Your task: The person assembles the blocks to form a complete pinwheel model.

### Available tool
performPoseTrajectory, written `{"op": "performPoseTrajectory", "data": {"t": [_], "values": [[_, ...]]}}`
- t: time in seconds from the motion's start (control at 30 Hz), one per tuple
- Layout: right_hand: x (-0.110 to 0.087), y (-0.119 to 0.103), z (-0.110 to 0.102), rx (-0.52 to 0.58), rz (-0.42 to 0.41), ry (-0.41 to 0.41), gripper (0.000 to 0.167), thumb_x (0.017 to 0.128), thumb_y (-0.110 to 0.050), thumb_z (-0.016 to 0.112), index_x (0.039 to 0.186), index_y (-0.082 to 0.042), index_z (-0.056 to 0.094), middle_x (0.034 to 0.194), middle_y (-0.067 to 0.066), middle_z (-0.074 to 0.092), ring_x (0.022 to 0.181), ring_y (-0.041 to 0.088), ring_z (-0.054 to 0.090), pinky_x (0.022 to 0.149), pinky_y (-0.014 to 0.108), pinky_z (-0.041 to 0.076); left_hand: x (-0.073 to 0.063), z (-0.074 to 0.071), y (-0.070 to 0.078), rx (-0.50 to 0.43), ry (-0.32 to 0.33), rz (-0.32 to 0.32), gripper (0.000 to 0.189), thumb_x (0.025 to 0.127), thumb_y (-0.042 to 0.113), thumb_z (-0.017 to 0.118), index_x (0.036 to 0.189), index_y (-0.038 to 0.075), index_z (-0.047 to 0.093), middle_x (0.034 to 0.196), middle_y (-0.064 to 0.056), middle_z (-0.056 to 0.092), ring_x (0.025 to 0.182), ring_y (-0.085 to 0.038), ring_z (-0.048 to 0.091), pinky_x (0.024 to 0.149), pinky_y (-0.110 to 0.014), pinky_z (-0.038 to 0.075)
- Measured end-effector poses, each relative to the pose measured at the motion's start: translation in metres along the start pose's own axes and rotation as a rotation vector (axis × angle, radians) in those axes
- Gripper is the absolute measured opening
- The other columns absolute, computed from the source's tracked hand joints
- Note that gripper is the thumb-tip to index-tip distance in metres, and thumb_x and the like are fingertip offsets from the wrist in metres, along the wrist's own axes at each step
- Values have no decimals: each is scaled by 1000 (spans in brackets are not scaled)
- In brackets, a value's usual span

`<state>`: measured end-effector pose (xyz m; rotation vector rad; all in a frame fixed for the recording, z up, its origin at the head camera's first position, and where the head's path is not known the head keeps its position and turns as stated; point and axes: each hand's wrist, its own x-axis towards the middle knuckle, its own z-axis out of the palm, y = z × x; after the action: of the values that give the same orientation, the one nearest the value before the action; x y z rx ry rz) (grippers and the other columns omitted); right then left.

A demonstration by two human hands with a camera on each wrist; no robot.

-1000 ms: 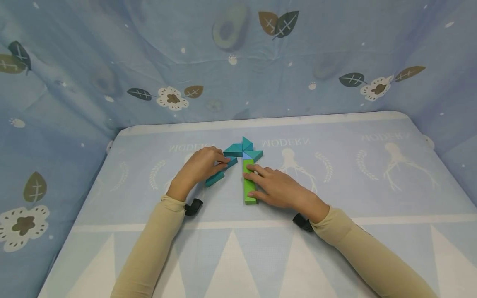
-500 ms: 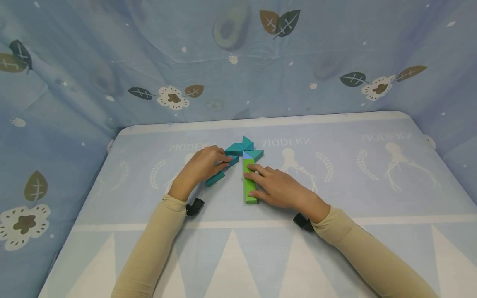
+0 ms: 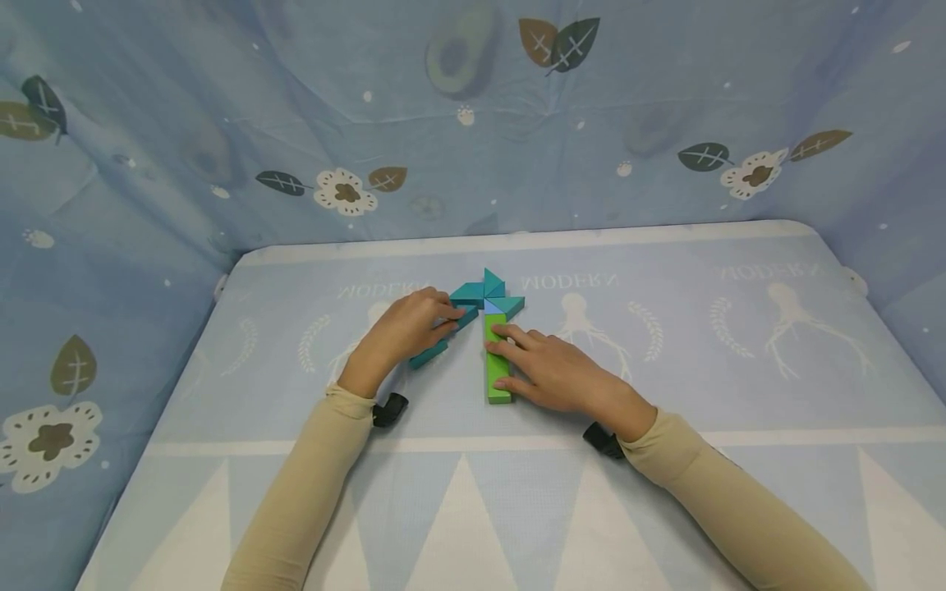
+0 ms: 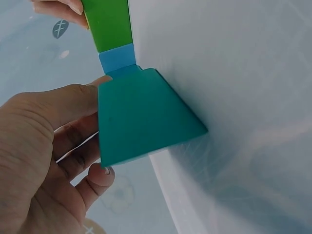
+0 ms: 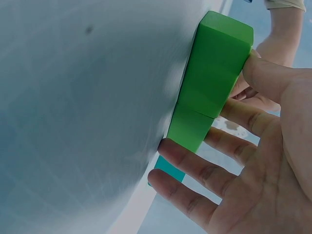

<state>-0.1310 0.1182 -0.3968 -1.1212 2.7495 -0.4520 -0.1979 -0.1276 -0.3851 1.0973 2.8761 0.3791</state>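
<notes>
In the head view, my left hand (image 3: 405,327) pinches a teal block between thumb and fingers. Teal surfaces (image 3: 428,355) show on both sides of the fingertips, and I cannot tell whether they are one block or two. The left wrist view gives a broad trapezoid face of the teal block (image 4: 146,117), the thumb against its edge. Fairly straight, spread fingers of my right hand (image 3: 554,371) rest on a green column (image 3: 497,369), thumb near its closer end. A seam in the right wrist view divides this green column (image 5: 209,73) into two blocks.
Beyond the green column lies a small blue triangle (image 3: 492,307). Several teal blocks (image 3: 493,287) meet around it like a pinwheel, flat on the patterned tabletop (image 3: 665,361). A printed cloth (image 3: 473,131) hangs behind and beside the table.
My left hand has shifted slightly right with the teal block, narrowing its gap to the green column. The right hand stays on the green column. The head view has drifted a little.
</notes>
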Motion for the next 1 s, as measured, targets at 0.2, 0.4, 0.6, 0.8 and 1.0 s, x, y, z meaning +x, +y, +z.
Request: {"op": "performPoseTrajectory", "data": {"t": [0.2, 0.4, 0.6, 0.8, 1.0], "values": [[0, 0, 0, -2, -3, 4, 56, 99, -42, 55, 146, -14, 46, 154, 7, 36, 124, 29, 54, 97, 47, 49, 0, 2, 0, -18, 6, 20, 33, 91, 13, 71, 123, 7, 69, 102, -8, 67, 84, -19, 63, 70, -31, 53], [0, 1, 0, -4, -5, 3, 57, 99, -42, 55, 147, -14, 45, 154, 7, 36, 124, 29, 53, 98, 48, 49, 1, 2, 0, -12, 0, 16, 33, 91, 14, 70, 124, 7, 68, 101, -8, 67, 83, -18, 62, 69, -31, 52], [0, 2, 1, 1, -3, 1, 57, 99, -43, 54, 147, -14, 45, 155, 7, 36, 126, 30, 53, 98, 48, 48, 2, 3, 1, -6, -5, 12, 34, 92, 16, 70, 125, 8, 68, 105, -8, 67, 87, -19, 63, 73, -32, 54], [-1, 2, 0, 6, -4, 1, 57, 99, -43, 54, 147, -14, 45, 155, 7, 36, 125, 31, 53, 98, 50, 49, 2, 2, 3, -4, -9, 13, 36, 92, 16, 69, 126, 6, 67, 108, -10, 67, 90, -20, 65, 76, -34, 55], [0, 1, 0, 3, -5, 1, 57, 99, -42, 55, 147, -14, 45, 155, 7, 35, 127, 31, 53, 98, 50, 48, 3, 4, 3, -1, -2, 21, 37, 92, 16, 69, 127, 5, 66, 110, -10, 67, 89, -20, 65, 75, -33, 55]]}}
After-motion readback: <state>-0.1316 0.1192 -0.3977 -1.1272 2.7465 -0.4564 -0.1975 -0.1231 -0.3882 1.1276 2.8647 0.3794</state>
